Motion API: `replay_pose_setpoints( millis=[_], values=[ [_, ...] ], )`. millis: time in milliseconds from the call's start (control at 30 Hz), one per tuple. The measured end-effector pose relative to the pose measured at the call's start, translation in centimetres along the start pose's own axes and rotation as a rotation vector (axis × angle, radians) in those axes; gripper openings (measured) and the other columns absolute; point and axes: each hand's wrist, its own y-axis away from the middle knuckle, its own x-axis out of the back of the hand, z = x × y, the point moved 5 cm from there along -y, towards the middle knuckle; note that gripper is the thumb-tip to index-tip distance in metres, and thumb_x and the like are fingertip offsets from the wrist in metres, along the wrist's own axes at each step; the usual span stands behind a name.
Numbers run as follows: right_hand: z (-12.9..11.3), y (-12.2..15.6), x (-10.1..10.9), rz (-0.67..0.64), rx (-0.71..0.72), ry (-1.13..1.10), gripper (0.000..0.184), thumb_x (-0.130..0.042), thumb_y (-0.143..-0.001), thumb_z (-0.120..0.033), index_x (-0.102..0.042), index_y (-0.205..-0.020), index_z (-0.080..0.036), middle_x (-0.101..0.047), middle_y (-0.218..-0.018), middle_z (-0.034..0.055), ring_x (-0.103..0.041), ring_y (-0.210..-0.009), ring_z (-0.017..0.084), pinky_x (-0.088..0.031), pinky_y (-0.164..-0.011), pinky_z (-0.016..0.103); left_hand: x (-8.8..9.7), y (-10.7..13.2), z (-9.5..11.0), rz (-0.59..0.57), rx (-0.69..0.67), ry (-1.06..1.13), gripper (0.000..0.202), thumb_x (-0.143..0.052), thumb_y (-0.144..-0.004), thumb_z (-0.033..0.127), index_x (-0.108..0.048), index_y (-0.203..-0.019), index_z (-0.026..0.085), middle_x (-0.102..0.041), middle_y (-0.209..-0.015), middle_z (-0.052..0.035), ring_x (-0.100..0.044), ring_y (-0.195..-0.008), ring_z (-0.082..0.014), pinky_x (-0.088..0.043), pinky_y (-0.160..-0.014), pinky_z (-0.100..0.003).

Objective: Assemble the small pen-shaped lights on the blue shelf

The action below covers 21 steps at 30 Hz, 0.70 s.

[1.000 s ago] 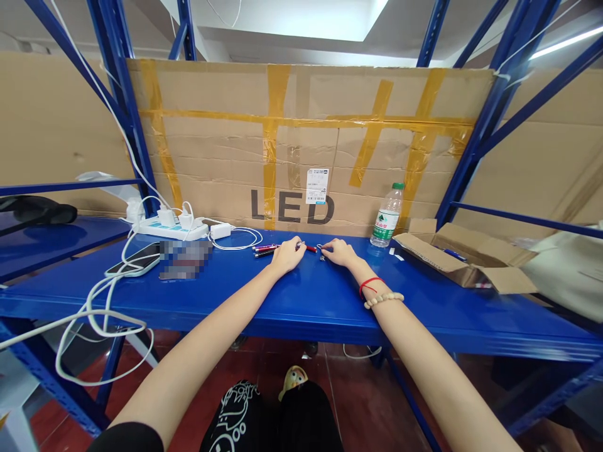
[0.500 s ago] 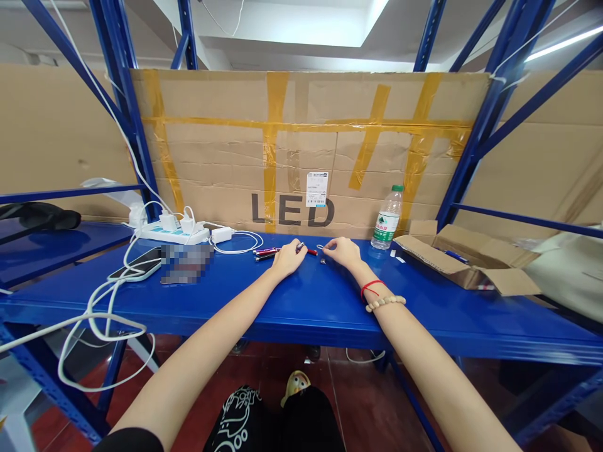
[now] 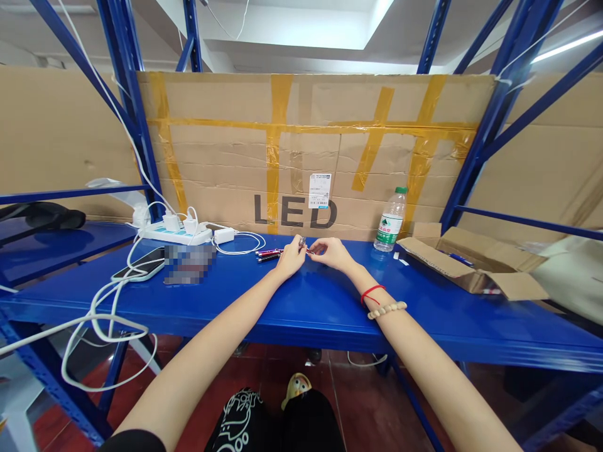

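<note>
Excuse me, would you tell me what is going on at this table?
Someone is working at the blue table. The left hand holds a small shiny piece, and the right hand is beside it; what that one grips, if anything, is too small to tell. Slim pen-like sticks lie beside the left hand, and a bottle and an open cardboard box are to the right.

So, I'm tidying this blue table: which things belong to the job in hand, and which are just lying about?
Likely the job: small metallic piece at the left hand, pens beside that hand, possibly the open cardboard box.

Seemingly just lying about: green-capped water bottle, smartphone, power strip, white power adapter.
</note>
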Motion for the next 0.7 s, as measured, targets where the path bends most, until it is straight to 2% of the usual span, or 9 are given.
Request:
replay_pose_setpoints(
  millis=[67,133,267,467,700],
  values=[
    [-0.2,0.1,0.0,0.012,-0.005,0.007,0.032,-0.062,-0.066,-0.025,-0.063,-0.096,-0.017,-0.069,-0.075,0.0011,-0.062,-0.066,0.012,-0.044,-0.062,0.020,0.0,0.0,-0.1,0.004,0.000,-0.001,0.007,-0.037,-0.083,0.022,-0.043,-0.081,0.022,-0.059,-0.074,-0.0001,-0.056,-0.069,-0.0139,-0.039,-0.061,-0.024],
    [-0.6,0.2,0.0,-0.007,-0.008,0.061,0.034,-0.060,-0.067,-0.024,-0.062,-0.100,-0.019,-0.068,-0.076,0.0006,-0.062,-0.068,0.012,-0.043,-0.061,0.020,-0.1,0.0,0.0,-0.005,-0.013,0.009,0.008,-0.036,-0.084,0.022,-0.043,-0.081,0.022,-0.059,-0.072,-0.0003,-0.055,-0.068,-0.0141,-0.039,-0.060,-0.024],
    [-1.9,0.4,-0.3,-0.099,0.034,0.248,0.016,-0.052,-0.074,-0.024,-0.065,-0.082,-0.020,-0.067,-0.073,0.0010,-0.060,-0.068,0.013,-0.037,-0.057,0.019,0.0,0.2,0.2,-0.023,-0.017,-0.018,0.010,-0.036,-0.084,0.022,-0.045,-0.085,0.022,-0.059,-0.075,-0.0014,-0.056,-0.070,-0.0148,-0.040,-0.062,-0.025],
    [-2.9,0.4,-0.3,-0.138,0.060,0.427,0.018,-0.047,-0.079,-0.026,-0.062,-0.074,-0.018,-0.064,-0.074,0.0032,-0.055,-0.066,0.012,-0.029,-0.054,0.020,0.3,0.2,0.4,-0.021,0.011,-0.072,0.011,-0.035,-0.086,0.022,-0.044,-0.092,0.022,-0.060,-0.086,-0.0047,-0.058,-0.079,-0.0176,-0.041,-0.069,-0.029],
    [-2.9,0.5,-0.3,-0.127,0.082,0.428,0.017,-0.047,-0.079,-0.025,-0.061,-0.074,-0.018,-0.063,-0.073,0.0028,-0.053,-0.066,0.012,-0.026,-0.053,0.020,0.7,0.0,0.2,0.006,-0.013,-0.057,0.011,-0.033,-0.086,0.020,-0.042,-0.092,0.021,-0.060,-0.085,-0.0052,-0.057,-0.076,-0.0169,-0.042,-0.068,-0.029]
  ],
)
